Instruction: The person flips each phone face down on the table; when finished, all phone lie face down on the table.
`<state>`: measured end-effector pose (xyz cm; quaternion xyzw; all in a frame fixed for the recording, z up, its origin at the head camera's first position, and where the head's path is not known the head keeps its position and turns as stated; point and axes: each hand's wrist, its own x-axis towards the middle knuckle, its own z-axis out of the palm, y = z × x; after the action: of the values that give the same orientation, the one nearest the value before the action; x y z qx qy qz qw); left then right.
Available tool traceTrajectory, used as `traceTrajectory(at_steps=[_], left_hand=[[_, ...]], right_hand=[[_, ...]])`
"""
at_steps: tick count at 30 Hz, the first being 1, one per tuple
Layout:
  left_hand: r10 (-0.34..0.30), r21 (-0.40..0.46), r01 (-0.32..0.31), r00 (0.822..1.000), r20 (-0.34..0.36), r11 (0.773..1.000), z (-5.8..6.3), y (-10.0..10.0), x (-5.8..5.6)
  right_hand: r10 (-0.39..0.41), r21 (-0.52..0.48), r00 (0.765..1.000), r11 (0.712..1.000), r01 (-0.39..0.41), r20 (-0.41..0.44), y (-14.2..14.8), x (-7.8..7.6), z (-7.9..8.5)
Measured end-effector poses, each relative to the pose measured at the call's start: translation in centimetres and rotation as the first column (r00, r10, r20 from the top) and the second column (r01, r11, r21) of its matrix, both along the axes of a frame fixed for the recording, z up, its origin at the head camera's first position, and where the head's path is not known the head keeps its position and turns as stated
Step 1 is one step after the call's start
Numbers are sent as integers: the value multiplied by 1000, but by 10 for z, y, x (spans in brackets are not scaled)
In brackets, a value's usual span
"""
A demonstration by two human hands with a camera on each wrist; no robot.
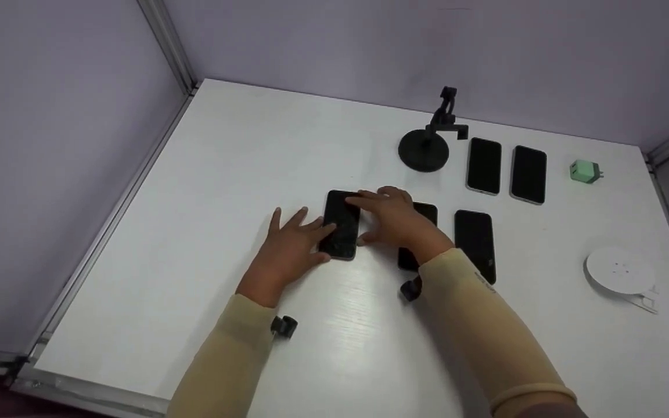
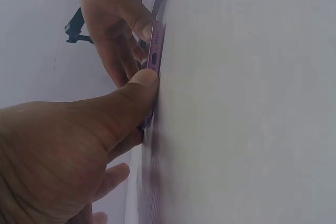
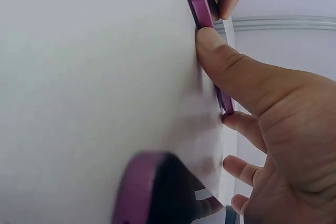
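A dark-screened smartphone (image 1: pixel 344 242) lies face up on the white table between both hands. Its side edge (image 2: pixel 156 38) looks purple-pink in the wrist views. My left hand (image 1: pixel 288 249) holds it from the left: the thumb is at the bottom edge, a finger reaches onto the screen, and the other fingers spread outward. From the right, my right hand (image 1: pixel 395 220) holds it, thumb against the long side and forefinger on the upper screen. Beneath the right hand and wrist lies a second smartphone (image 1: pixel 427 212), partly hidden. Another smartphone (image 1: pixel 474 235) is just to its right.
Behind stands a black phone stand (image 1: pixel 423 154) with a round base. Two more smartphones (image 1: pixel 484 166) lie beside it, then a green charger plug (image 1: pixel 583 171). A white round disc (image 1: pixel 619 270) with a small tab sits at the right. Pale walls (image 1: pixel 334 52) enclose the table.
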<state>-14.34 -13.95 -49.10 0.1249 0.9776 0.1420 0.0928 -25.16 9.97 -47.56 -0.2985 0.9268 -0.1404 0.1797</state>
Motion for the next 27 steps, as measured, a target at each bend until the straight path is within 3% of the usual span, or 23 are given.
traceTrajectory(at_steps=[12, 23, 27], left_hand=[[-16, 74, 16, 1000, 12, 997, -2, -10, 5], [-16, 113, 15, 1000, 8, 993, 0, -12, 4], [21, 151, -22, 1000, 8, 988, 2, -11, 4]], right_hand=[[-28, -108, 998, 994, 22, -55, 1, 0, -14], [11, -198, 997, 980, -25, -71, 2, -2, -6], [18, -220, 997, 975, -34, -75, -1, -3, -4]])
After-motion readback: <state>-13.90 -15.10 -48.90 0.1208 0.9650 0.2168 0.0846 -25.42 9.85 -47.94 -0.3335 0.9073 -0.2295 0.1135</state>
